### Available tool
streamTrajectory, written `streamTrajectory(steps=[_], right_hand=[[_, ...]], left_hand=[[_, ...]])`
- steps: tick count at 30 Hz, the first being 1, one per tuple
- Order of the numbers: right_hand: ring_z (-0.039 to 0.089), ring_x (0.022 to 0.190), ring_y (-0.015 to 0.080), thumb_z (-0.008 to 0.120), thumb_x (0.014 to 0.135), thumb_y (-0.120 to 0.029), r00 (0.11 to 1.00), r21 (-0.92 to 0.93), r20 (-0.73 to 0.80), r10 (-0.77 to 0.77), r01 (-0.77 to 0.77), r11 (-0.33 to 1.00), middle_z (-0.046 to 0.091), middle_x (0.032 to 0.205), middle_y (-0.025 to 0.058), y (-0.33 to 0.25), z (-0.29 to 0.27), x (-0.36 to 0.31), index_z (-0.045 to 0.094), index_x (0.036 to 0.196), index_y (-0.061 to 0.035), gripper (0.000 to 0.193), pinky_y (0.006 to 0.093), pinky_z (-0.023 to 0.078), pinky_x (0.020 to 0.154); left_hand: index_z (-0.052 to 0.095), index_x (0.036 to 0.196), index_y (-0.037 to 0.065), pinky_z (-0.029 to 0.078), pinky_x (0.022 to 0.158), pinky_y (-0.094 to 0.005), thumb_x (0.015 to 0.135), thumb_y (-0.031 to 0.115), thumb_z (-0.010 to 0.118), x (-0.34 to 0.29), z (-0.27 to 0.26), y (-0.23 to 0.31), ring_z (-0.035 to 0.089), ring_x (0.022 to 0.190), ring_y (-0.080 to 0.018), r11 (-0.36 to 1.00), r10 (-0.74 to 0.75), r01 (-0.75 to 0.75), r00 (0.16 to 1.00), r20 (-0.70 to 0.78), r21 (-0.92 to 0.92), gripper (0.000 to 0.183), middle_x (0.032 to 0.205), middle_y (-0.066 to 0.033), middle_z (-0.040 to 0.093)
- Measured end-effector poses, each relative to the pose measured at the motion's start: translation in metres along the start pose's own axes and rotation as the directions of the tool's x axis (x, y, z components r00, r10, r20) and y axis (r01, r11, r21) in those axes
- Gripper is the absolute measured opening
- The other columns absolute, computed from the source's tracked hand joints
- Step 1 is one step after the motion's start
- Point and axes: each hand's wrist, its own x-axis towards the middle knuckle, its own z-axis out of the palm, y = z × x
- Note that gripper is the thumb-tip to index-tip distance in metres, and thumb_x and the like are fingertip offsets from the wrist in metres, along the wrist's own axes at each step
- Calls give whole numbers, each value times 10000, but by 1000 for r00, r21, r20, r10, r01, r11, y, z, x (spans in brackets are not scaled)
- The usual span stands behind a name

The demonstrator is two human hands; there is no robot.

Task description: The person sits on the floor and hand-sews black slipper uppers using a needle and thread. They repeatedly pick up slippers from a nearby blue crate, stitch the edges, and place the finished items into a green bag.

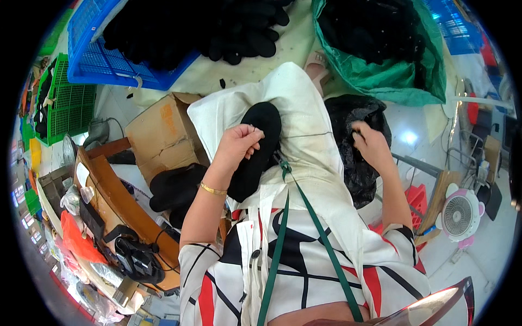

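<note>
1. Black sock-like piece (258,163), centre of the action, and it lies on the left part of the white cloth (307,155) spread across the lap! Everything gets placed from that cloth.
2. Look at the long axis: it runs from the cloth's near left edge up toward its far middle, the far end leaning a touch rightward.
3. Left hand (239,144) is right there, the nearer of the two by a clear margin! It comes in over the cloth's left side, with most of the black piece lying to its right and the near end reaching back beside the wrist.
4. Narrow pinch on that hand, thumb and fingertips together over the dark fabric; whether anything is caught between them, I cannot tell.
5. Over to the right hand (372,144), off the cloth's right edge, fingers curled in front of a black plastic bag (356,176). Holding something? Cannot tell from this angle.
6. Around the cloth, a busy field: cardboard box (157,136) on its left, blue basket (81,49) beyond its far left, heaped dark pieces (247,38) beyond its far edge, green sack (402,93) off its far right!
</note>
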Motion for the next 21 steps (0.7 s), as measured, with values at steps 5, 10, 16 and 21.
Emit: streamTrajectory(steps=[5, 10, 16, 21], right_hand=[[657, 711, 288, 658, 883, -127, 982, 519, 134, -131, 43, 854, 677, 834, 128, -81, 50, 40, 624, 1033, -55, 170, 308, 505, 652], [621, 738, 282, 671, 861, -120, 914, 287, -31, -405, 396, 872, 599, 821, 84, -125, 97, 59, 647, 919, -71, 80, 339, 505, 636], [600, 725, 280, 663, 830, -129, 868, 48, -52, -493, 495, 867, 524, 775, 73, -129, 108, 74, 571, 815, -97, 98, 417, 472, 574], [596, 722, 287, 670, 837, -133, 896, 253, -72, -438, 441, 861, 544, 788, 67, -124, 123, 78, 592, 859, -90, 92, 409, 477, 575]], left_hand=[[683, 865, 17, 429, 507, -208, 893, 171, 691, -7, 3, 4, 538, 559, -56, 975, 61, -33, 991, -122, 222, 157, 669, 4, 627], [685, 880, -10, 457, 560, -255, 881, 139, 683, -11, 3, -7, 549, 585, -83, 891, 235, -143, 957, -168, 431, 149, 663, -34, 631], [650, 889, -4, 427, 593, -219, 922, 119, 641, -13, 9, 2, 504, 638, -53, 820, 380, -290, 920, -91, 494, 128, 693, 34, 574], [635, 933, -4, 469, 640, -265, 912, 88, 621, 5, -5, -14, 546, 664, -105, 863, 354, -278, 928, -115, 421, 95, 730, -41, 617]])
